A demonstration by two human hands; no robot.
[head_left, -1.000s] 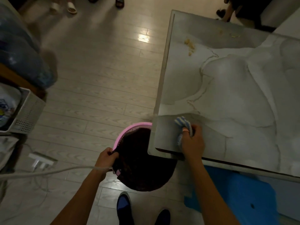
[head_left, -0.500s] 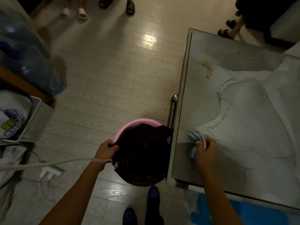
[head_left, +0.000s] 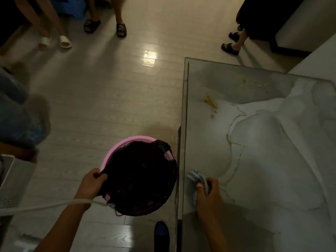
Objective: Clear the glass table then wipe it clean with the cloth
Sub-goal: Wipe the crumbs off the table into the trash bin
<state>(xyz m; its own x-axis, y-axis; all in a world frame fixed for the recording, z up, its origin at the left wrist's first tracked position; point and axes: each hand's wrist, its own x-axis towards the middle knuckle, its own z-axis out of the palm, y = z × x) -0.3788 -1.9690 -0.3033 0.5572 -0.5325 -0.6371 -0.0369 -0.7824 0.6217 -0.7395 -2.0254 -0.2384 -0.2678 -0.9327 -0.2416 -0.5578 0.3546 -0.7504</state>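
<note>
Cloth bunched in right hand

A glossy glass table, a soft striped cloth, a smooth pink plastic bin, glossy plank floor.

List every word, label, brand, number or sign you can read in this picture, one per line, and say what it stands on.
None can be read.
The black sandals show a pale mark on the strap, too blurred to read.
The pink bin, its dark bag, the striped cloth and the glass table carry no visible text.
</note>
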